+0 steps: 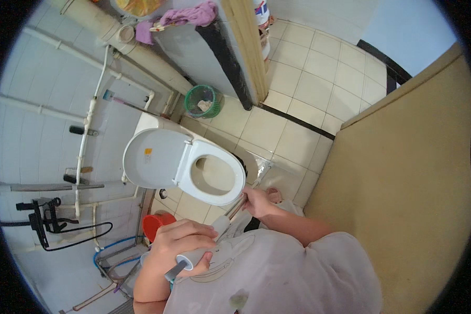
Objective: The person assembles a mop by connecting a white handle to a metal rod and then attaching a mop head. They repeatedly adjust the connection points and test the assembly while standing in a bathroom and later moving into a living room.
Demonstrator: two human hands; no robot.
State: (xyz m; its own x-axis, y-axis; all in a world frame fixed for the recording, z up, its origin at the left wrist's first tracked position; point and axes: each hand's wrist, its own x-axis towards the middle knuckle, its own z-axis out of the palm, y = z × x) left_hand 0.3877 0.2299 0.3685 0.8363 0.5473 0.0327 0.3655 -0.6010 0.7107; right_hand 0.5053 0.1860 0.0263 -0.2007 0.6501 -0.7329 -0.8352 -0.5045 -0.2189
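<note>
My left hand is wrapped around the thick grey grip of a long-handled mop, close to my body. Farther down the same pole, my right hand closes on its thin metal shaft. The pole slants away past the front of the toilet, and its pale lower end rests near the tiled floor, too blurred to make out well. Beside my hands stands a white toilet, its lid raised and its seat down.
A green basket stands beyond the toilet by the partition. On the left are a red bucket, wall pipes and a black wall bracket with a cable. A tan door stands at the right, with a dark threshold strip beyond.
</note>
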